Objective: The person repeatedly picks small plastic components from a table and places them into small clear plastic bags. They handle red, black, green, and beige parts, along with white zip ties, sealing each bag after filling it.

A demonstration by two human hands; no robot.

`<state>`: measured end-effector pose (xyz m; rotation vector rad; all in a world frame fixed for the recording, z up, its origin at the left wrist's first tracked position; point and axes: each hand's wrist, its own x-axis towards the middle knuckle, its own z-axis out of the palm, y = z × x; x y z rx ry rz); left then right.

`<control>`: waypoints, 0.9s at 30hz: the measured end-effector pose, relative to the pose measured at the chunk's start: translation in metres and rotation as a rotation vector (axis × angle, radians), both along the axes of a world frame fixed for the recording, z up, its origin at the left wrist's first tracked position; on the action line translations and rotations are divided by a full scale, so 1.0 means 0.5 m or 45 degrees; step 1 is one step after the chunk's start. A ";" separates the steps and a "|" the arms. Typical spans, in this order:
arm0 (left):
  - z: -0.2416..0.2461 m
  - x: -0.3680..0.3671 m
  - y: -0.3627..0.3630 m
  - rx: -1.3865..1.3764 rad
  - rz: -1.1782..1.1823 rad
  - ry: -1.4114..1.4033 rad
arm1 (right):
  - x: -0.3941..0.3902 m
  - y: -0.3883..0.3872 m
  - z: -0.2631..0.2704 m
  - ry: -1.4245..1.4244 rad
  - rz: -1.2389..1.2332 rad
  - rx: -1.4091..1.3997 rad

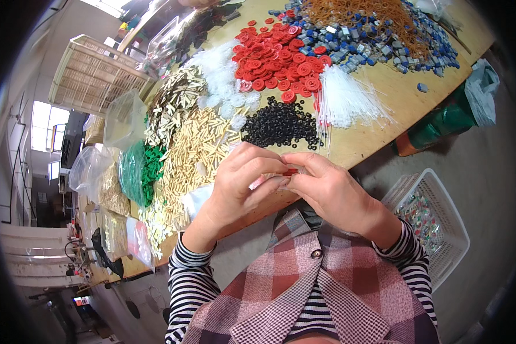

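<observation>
My left hand [249, 180] and my right hand [331, 185] meet at the table's front edge, fingertips almost touching. Between them they pinch a small clear plastic bag [258, 182] with something red inside, mostly hidden by the fingers. Just beyond lies a heap of small black rings [281, 124]. Behind it are red plastic discs [279, 60], with thin white plastic sticks [348, 99] to their right. Short cream-coloured tubes [193, 159] spread left of my left hand, and translucent white plastic wheels [223, 77] lie behind them.
Small motors [361, 47] with orange wires [365, 17] are heaped at the back right. Green parts [152, 167] and bags stand left. A white plastic basket [449, 258] with filled packets is on the floor at right. A green bag [443, 118] hangs beside the table [370, 142].
</observation>
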<state>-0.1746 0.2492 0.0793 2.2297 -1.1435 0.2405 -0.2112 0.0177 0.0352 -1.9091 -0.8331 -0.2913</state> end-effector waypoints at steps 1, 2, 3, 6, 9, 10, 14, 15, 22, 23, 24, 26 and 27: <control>-0.003 0.008 0.014 -0.089 0.077 -0.013 | -0.002 0.003 0.000 0.002 0.006 -0.004; -0.007 0.027 0.033 -0.132 0.187 0.010 | -0.005 0.006 0.000 -0.001 0.014 -0.009; -0.016 0.050 0.053 -0.200 0.265 0.023 | -0.007 0.007 0.000 -0.009 0.015 -0.006; -0.077 0.141 0.103 0.255 0.562 -0.210 | -0.012 0.009 -0.003 0.046 -0.002 0.019; -0.158 0.196 0.133 0.403 0.614 -0.297 | -0.016 0.008 -0.004 0.027 0.008 0.028; -0.174 0.209 0.141 0.425 0.622 -0.303 | -0.016 0.008 -0.004 0.021 0.000 0.024; -0.161 0.216 0.148 0.308 0.707 -0.302 | -0.017 0.014 0.004 0.049 -0.004 -0.015; -0.139 0.209 0.142 0.271 0.772 -0.208 | -0.014 0.018 0.008 0.060 -0.005 -0.032; -0.022 -0.011 0.073 -0.567 0.282 0.145 | 0.006 0.057 0.042 -0.018 0.070 -0.157; -0.015 -0.026 0.071 -0.418 0.211 0.043 | 0.007 0.063 0.043 0.004 0.101 -0.179; -0.013 -0.035 0.072 -0.324 0.192 -0.015 | 0.007 0.070 0.043 -0.030 0.110 -0.158; -0.013 -0.031 0.093 -0.374 0.210 -0.030 | 0.008 0.079 0.039 -0.062 0.123 -0.144; -0.020 -0.026 0.107 -0.384 0.226 -0.020 | 0.009 0.081 0.036 -0.045 0.143 -0.132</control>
